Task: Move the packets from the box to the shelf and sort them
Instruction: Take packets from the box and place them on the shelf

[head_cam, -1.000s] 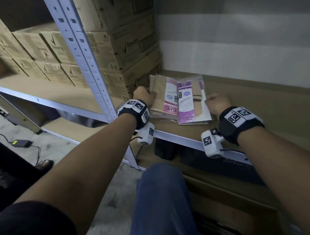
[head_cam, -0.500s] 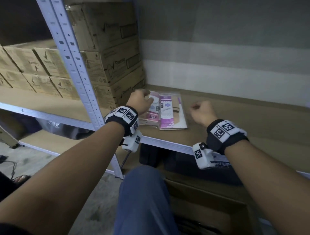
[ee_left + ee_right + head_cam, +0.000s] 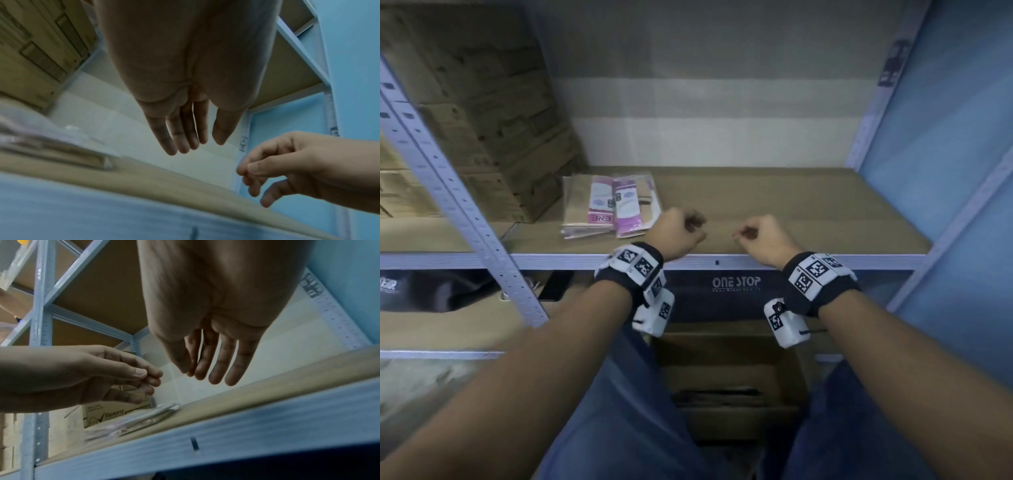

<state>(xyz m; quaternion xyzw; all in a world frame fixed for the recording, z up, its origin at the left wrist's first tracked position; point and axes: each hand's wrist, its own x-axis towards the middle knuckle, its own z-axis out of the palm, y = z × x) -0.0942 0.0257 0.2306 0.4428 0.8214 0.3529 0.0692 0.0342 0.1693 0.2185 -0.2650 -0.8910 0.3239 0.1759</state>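
A small stack of flat packets [image 3: 609, 205], brown with pink and purple labels, lies on the left of the shelf board [image 3: 808, 212]. In the left wrist view the packets [image 3: 51, 146] are blurred, and in the right wrist view the packets [image 3: 133, 421] show edge-on. My left hand [image 3: 690, 229] hovers over the shelf's front edge just right of the stack, fingers relaxed, holding nothing. My right hand [image 3: 750, 234] hangs a short way to its right, loosely curled and empty. An open cardboard box [image 3: 726, 353] sits below between my knees, with something dark inside.
Stacked cardboard cartons [image 3: 493, 130] fill the shelf left of the packets, behind a grey upright post [image 3: 458, 205]. A black item marked ONE STOP [image 3: 736, 284] sits under the shelf. A blue wall [image 3: 945, 137] and another post bound the right side.
Both hands have left the packet stack and drawn back to the shelf's front edge, the left one moving right. The stack stays where it was laid. The view has swung right.
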